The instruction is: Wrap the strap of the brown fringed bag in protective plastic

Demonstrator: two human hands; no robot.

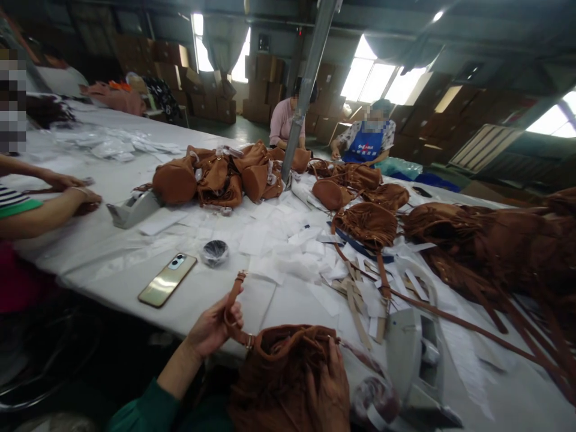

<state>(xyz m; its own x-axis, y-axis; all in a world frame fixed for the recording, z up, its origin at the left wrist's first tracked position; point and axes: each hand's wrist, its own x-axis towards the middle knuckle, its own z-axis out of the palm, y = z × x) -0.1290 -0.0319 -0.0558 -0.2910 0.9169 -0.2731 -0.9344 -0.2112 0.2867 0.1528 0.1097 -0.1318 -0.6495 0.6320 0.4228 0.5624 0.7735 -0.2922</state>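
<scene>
A brown fringed bag (pixel 265 378) with a gathered mouth is at the near table edge, close to my body. My left hand (pixel 211 329) is closed around the bag's brown strap (pixel 231 303), whose buckled end rises above my fingers. My right hand (pixel 330 384) lies along the bag's right side and grips it near the rim, its thumb hidden. A plastic-wrapped part (pixel 360 355) sticks out from the rim beside that hand. To the right stands a grey tape dispenser (pixel 414 354), with a wrapped bundle (pixel 375 399) next to it.
A phone (pixel 168 280) and a black roll (pixel 215 252) lie left of centre on the white table (pixel 112 264). Paper scraps (pixel 288 258) cover the middle. Brown bags (pixel 216 174) are heaped behind and rightward. A metal post (pixel 310 78) rises beyond. Co-workers (pixel 366 141) sit around the table.
</scene>
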